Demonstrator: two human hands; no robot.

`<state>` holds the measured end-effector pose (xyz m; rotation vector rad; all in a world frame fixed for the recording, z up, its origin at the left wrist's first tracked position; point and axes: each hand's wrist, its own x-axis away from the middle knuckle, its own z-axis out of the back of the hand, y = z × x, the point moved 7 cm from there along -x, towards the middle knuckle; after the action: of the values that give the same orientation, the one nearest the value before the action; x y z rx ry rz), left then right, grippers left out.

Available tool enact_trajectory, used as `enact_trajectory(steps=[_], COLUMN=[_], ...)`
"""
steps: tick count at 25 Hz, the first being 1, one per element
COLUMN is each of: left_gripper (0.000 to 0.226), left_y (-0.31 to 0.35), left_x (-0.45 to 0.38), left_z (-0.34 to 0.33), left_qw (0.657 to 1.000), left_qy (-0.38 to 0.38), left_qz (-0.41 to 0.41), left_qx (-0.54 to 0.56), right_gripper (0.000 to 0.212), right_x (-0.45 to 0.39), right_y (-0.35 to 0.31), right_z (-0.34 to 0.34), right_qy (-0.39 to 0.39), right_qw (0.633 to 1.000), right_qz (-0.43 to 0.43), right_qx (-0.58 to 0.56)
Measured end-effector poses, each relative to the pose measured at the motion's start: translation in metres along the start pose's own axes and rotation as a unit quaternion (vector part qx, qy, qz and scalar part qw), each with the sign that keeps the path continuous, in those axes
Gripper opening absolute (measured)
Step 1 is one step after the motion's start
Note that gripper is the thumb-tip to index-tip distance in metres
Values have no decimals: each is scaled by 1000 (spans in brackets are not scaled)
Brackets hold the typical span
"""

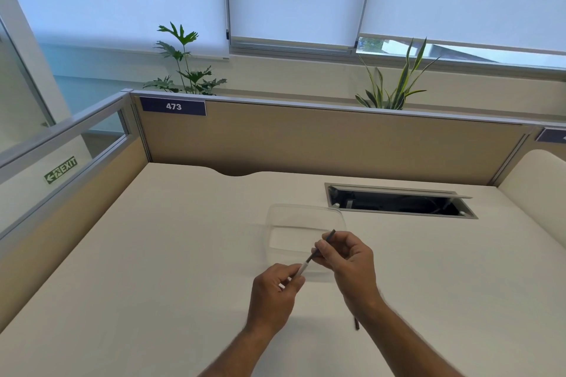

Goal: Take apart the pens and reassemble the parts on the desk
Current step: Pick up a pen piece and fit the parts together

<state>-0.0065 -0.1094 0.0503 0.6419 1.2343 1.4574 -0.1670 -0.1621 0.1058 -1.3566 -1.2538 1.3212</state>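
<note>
Both of my hands hold one slim pen (pixel 309 261) above the white desk (pixel 153 269). My left hand (pixel 275 291) pinches its pale lower end between thumb and fingers. My right hand (pixel 349 260) grips the dark upper section, whose tip sticks out past my fingers toward the back. The pen slants from lower left to upper right. A second dark pen part (pixel 356 323) lies on the desk beneath my right wrist, mostly hidden by the arm.
A clear plastic container (pixel 284 217) sits on the desk just behind my hands. An open cable hatch (pixel 398 200) is cut into the desk at the back right. Beige partition panels (pixel 306 138) enclose the desk at the back and left.
</note>
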Motion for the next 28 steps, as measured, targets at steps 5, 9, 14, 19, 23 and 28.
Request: enact_trajectory(steps=[5,9,14,19,23,28], left_gripper=[21,22,26,22,28,40], left_y=[-2,0,3,4,-2,-8], left_x=[1,0,-1,-2,-2,-2], left_z=[0,0,0,2,3,3], left_qw=[1000,1000,1000,1000,1000,1000], left_qy=[-1,-1,-1,2,1,-9], left_qz=[3,-2,-14,-24,-7,5], left_qx=[-2,12,24,19,21,22], right_gripper=[12,11,7,34,21,26], right_x=[3,3,5,12,8,15], right_y=[3,7,21,30,42,74], right_z=[-2,-1,-3,6,49,99], right_qy=[-10,-11,-53,-105,-17,-29], right_qw=[1000,999,993,979,956,879], right_qz=[3,0,-46,-65,-101,-216], right_qx=[21,51,92,159,274,424])
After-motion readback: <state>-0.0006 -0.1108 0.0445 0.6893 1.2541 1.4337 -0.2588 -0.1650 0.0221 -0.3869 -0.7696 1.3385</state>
